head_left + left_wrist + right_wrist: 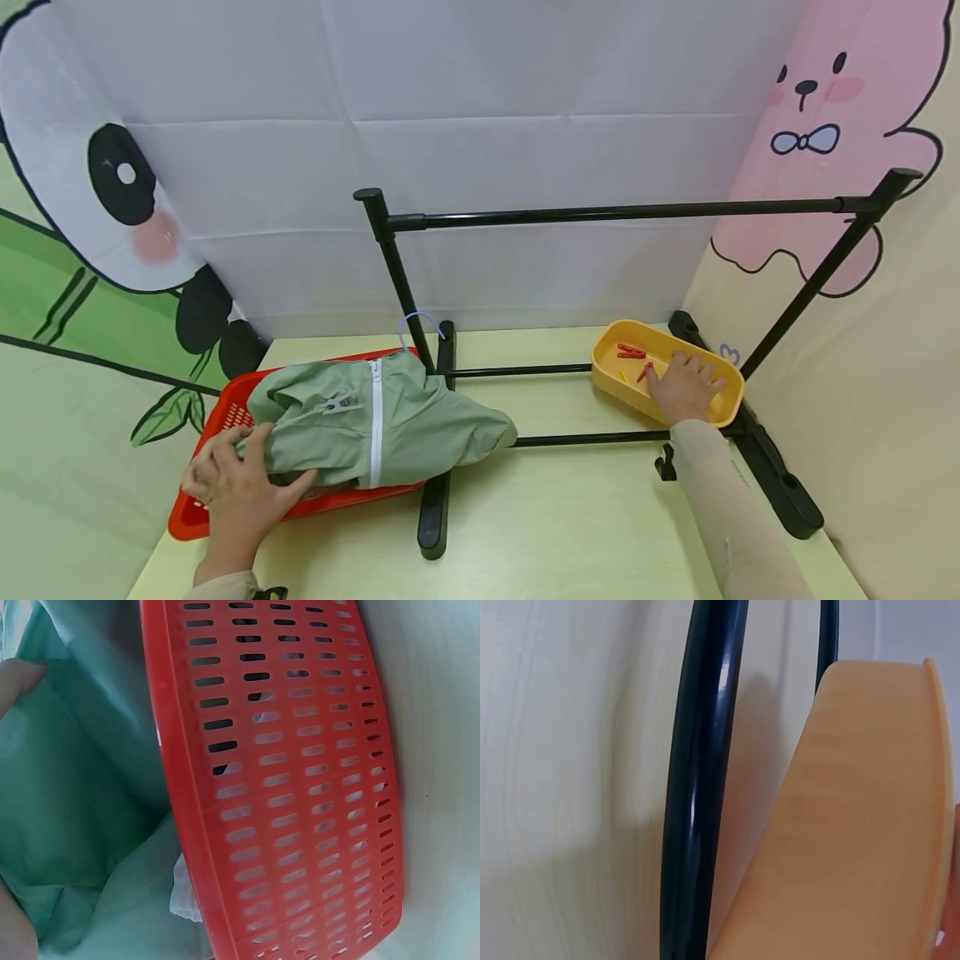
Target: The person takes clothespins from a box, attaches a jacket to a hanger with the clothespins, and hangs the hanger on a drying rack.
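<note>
A green jacket (438,417) with a white zipper lies across the red basket (348,502), a pale hanger hook (420,317) showing at its far edge. My left hand (243,492) rests at the jacket's near-left end with its fingers spread. In the left wrist view, a fingertip touches the green cloth (82,787) beside the slotted basket wall (277,780). At the right, my right hand (686,387) reaches into a yellow tray (630,402), fingers spread. Red clothespins (632,351) lie near its thumb. The right wrist view shows mainly the tray's outer wall (847,825), so the fingertips are hidden.
A black rack stands on the table, with a high top bar (615,214) and low crossbars (525,371). Its right foot (780,475) runs beside the tray, its left foot (432,525) beside the basket. A small black clip-like piece (665,463) sits by the right forearm.
</note>
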`<state>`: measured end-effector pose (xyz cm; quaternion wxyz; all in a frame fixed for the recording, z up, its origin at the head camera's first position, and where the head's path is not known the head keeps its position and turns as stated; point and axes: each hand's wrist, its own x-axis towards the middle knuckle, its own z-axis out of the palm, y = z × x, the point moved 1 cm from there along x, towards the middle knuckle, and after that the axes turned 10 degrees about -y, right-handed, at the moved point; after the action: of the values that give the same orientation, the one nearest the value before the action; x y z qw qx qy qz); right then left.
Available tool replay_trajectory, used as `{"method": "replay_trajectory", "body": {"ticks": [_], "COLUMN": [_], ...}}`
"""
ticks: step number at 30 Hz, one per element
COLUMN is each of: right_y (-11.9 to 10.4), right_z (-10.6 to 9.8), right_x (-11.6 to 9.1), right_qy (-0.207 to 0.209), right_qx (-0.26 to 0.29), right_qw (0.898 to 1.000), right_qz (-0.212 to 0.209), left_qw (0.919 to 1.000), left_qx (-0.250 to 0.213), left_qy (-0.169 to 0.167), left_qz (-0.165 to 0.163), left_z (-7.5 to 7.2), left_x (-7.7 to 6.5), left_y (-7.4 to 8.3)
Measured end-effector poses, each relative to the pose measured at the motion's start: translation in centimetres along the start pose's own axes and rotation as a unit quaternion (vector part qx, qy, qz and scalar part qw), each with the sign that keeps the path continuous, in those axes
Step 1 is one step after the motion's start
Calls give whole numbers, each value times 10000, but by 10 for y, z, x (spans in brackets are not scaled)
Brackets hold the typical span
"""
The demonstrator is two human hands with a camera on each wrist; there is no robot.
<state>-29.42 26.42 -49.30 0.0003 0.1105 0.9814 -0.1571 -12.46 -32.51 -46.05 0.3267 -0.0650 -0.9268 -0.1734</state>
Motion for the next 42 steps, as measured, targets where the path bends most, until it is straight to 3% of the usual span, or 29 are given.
{"method": "replay_trajectory", "body": {"ticks": [17, 27, 42], "right_y": [18, 20, 23], "right_z": [9, 8, 7], "right_x": [15, 12, 16], "right_qy": [-900, -1614, -1752], "right_qx": [724, 941, 778], "right_qw": [9909, 9758, 9746], "right_qz": [688, 1132, 1156], "left_qw": [10000, 10000, 9999], "left_qx": [32, 3, -33], "left_qy": [-83, -96, -116], "left_qz": [0, 1, -44], "left_z": [0, 0, -3], "left_x": [0, -1, -1], "left_y": [0, 0, 2]}}
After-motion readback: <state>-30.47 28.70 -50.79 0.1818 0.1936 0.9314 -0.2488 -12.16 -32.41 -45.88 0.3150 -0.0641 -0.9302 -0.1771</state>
